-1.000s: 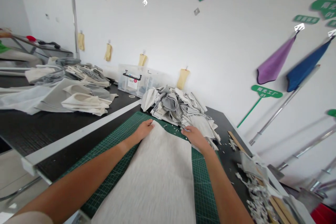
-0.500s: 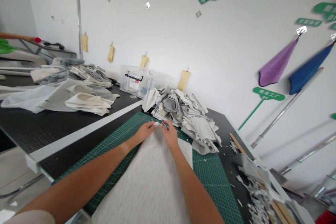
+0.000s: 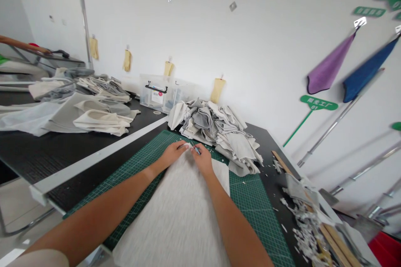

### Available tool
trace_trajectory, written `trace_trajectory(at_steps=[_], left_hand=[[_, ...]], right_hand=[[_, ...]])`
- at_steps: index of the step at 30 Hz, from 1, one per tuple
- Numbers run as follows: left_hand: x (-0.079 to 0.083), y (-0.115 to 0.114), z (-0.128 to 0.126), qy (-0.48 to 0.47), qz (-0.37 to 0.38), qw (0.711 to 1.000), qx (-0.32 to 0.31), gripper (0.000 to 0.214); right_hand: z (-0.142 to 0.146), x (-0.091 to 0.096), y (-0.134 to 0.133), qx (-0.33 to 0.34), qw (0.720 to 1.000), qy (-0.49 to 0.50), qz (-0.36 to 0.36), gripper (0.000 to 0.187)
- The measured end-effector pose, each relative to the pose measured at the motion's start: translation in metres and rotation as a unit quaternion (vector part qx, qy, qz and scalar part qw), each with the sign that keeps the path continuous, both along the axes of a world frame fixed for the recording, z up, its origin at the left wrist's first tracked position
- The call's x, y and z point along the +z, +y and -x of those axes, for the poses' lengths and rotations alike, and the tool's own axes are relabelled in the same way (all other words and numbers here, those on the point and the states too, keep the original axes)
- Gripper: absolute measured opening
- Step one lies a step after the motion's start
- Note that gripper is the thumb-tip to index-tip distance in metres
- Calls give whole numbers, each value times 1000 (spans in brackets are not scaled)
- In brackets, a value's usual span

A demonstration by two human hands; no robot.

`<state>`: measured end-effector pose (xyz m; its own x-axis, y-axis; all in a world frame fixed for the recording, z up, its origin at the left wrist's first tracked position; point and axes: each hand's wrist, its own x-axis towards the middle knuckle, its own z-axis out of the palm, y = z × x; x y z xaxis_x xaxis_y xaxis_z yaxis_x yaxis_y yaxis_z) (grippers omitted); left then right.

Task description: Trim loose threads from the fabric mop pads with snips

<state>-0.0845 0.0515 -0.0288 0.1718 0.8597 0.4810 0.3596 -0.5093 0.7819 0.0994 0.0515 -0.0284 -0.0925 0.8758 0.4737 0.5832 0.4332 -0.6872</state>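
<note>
A light grey piece of fabric (image 3: 178,212) stretches from the front edge over the green cutting mat (image 3: 257,212), narrowing to a tip at its far end. My left hand (image 3: 171,153) is closed in a pinch on the left side of that tip. Just beside it, my right hand (image 3: 203,160) is closed around a small blue tool (image 3: 197,150), its pointed end at the fabric's tip. The fingers hide most of this tool, so its kind is unclear. Another pale fabric edge (image 3: 223,173) shows to the right of my right wrist.
A heap of grey and cream fabric pieces (image 3: 219,127) lies behind my hands. More cloth (image 3: 90,110) is piled on the left table, near a clear plastic box (image 3: 147,99). Scraps (image 3: 305,225) and wooden strips (image 3: 336,244) lie at right. Another person's arm (image 3: 25,45) shows far left.
The view has shifted slightly. Both hands stay at the fabric's tip, and more of the blue tool shows in my right hand. The other person's arm has moved forward.
</note>
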Motion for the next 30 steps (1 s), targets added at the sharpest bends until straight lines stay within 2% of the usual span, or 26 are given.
trace_trajectory(at_steps=[9,17,25,30], left_hand=[[-6,7,3,-46,-6,999,-9,28],[-3,7,4,-46,7,998,-39,30],[4,0,3,-58,12,997,-58,35],[2,1,3,-59,12,995,-74,34]], right_hand=[[4,5,-14,23,999,-20,-10,28],[4,10,-16,21,1000,0,2,37],[4,14,-24,38,999,-3,13,39],[5,16,-26,36,999,-12,17,38]])
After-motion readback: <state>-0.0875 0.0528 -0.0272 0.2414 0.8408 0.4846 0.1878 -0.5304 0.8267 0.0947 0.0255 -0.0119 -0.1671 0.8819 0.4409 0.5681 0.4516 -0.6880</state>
